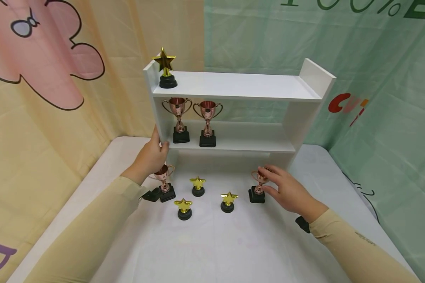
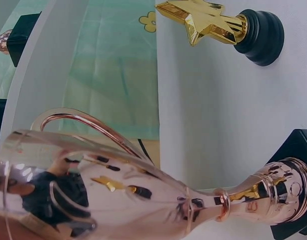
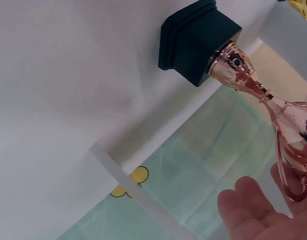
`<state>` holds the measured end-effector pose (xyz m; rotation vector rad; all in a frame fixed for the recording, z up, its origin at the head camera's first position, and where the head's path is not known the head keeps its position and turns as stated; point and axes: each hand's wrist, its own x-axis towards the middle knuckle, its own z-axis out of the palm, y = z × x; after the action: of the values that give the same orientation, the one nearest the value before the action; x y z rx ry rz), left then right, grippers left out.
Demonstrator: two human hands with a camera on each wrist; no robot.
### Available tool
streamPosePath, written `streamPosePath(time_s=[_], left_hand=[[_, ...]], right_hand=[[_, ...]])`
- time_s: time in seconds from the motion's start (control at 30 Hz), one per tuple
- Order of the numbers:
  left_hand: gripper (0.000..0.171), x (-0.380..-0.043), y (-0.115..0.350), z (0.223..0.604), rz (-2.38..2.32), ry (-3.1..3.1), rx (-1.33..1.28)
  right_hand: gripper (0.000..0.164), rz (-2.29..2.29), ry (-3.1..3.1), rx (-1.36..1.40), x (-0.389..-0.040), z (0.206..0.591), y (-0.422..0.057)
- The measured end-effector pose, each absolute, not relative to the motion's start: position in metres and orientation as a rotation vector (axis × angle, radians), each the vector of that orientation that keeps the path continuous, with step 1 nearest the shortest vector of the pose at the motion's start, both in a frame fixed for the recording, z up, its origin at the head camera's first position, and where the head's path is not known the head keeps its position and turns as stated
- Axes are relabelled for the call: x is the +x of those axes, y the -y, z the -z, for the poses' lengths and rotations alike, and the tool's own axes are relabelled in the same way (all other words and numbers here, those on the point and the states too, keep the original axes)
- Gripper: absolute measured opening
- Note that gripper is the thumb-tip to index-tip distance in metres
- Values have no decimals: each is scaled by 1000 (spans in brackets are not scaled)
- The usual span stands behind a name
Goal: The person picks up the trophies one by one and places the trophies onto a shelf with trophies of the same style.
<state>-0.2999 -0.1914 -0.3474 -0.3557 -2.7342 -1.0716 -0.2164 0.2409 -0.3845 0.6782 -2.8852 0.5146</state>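
Note:
My left hand [image 1: 150, 157] grips the left side of a white shelf [image 1: 233, 135]. Below that wrist a rose-gold trophy cup [image 1: 165, 184] on a black base stands on the table; it looms large in the left wrist view, handle showing. At the right, my right hand [image 1: 287, 190] holds another rose-gold trophy cup [image 1: 260, 182] by its bowl, thumb and fingers about it. In the right wrist view this cup's black base [image 3: 193, 42] shows; whether it touches the table I cannot tell. Small gold star trophies [image 1: 228, 202] stand on the table between my hands.
Two rose-gold trophy cups [image 1: 207, 122] stand on the middle shelf, toward the left. One gold star trophy [image 1: 165, 68] is at the left end of the top shelf. Printed curtains [image 1: 375, 118] hang behind and beside the white table [image 1: 212, 247].

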Motion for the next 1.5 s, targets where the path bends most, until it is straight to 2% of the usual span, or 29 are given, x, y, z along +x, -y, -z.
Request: streamPosePath(time_s=[0.83, 1.5], left_hand=[[74, -298, 194, 347, 1060, 2749, -352], [74, -298, 191, 346, 1083, 2737, -367]], right_hand=[[54, -902, 2609, 658, -234, 418, -240], [51, -1046, 2613, 623, -236, 416, -243]])
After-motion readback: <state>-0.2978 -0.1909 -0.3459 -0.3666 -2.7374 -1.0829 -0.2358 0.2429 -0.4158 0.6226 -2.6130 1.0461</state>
